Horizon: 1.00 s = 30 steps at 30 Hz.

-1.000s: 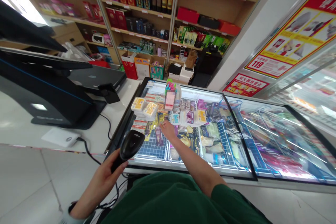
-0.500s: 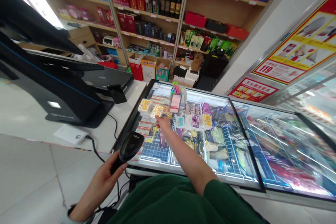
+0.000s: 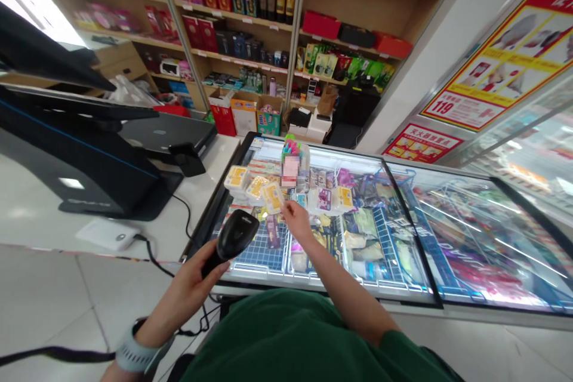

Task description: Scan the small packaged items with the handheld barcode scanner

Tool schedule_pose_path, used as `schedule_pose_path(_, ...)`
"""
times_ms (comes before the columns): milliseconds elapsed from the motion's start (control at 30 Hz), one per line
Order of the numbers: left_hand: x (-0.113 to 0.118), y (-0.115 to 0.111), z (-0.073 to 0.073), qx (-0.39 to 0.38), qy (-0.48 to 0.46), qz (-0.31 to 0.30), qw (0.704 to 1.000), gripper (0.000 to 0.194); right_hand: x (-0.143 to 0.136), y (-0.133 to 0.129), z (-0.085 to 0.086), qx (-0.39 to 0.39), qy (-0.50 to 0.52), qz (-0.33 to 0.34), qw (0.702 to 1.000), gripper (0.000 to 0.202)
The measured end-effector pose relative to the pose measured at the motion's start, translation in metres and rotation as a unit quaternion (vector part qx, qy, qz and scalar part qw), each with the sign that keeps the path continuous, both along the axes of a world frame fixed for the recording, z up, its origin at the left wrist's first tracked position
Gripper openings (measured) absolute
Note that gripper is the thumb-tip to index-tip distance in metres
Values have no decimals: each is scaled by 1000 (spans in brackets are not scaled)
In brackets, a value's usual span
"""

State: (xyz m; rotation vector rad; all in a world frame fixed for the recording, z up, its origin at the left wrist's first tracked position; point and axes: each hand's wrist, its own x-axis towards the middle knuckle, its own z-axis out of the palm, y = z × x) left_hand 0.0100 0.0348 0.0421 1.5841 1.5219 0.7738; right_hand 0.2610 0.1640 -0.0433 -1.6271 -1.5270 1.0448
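One small box (image 3: 271, 197) extends left from the pinching fingertips of the right hand (image 3: 296, 219)
Left hand (image 3: 194, 280) has its fingers wrapped around the scanner (image 3: 237, 233); between scanner and right forearm (image 3: 335, 277), freezer glass (image 3: 264, 250) gives open room to its front edge (image 3: 268, 281)

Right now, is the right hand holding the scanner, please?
No, the left hand grips the scanner, while the right hand holds a yellow-labelled pack.

Packs (image 3: 237, 179) sit on the freezer (image 3: 407, 221) — counter (image 3: 27, 206) to its left, shelves (image 3: 353, 3) behind it.
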Motion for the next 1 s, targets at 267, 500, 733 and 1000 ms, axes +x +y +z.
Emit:
schedule_pose_path(267, 20, 14, 0, 2, 19, -84, 996, 56, 28, -35, 22, 24, -50, 12, 998, 24)
schedule_pose_path(500, 33, 18, 2, 10, 20, -104, 994, 56, 31, -45, 17, 14, 5, -5, 1000, 20)
schedule_pose_path(733, 27, 14, -1, 12, 31, -78, 996, 54, 30, -29, -34, -178, 199, -127, 955, 19)
schedule_pose_path(1000, 4, 1, -9, 5, 32, 4, 999, 57, 30, 16, -74, -214, 206, -237, 925, 27)
